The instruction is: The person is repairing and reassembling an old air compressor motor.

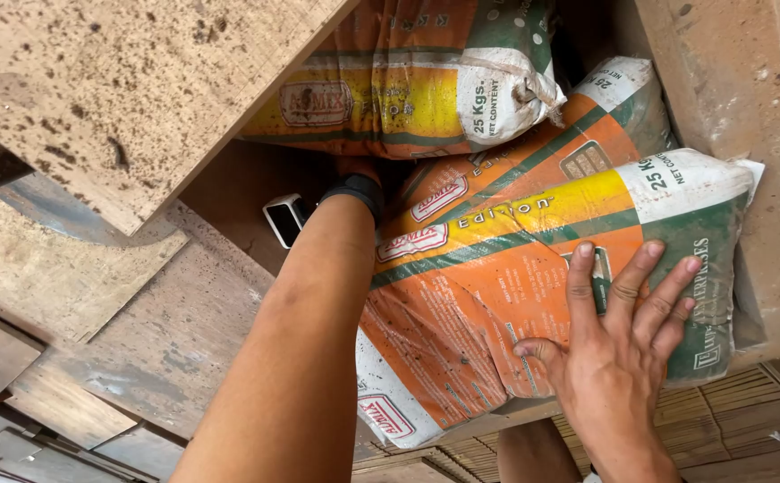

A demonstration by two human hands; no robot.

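The left hand (354, 179) is mostly hidden: it is pushed in between the sacks, and only the wrist with a dark band (356, 190) can be seen, so how far it is open cannot be told. The nearest orange, yellow, green and white woven plastic sack (533, 295) is cut off at its low end by a board edge. It looks dusty, crinkled and full, and it is laid on its side on top of a second sack of the same colours (533, 152), beside a rough concrete wall (748, 116). A third sack of the same colours (408, 80) is seen above, partly covered by a speckled brown board (113, 89). The right hand (618, 344) is spread wide and laid flat on the nearest sack, with nothing gripped. A small white and black box (284, 217) is seen near the left arm.
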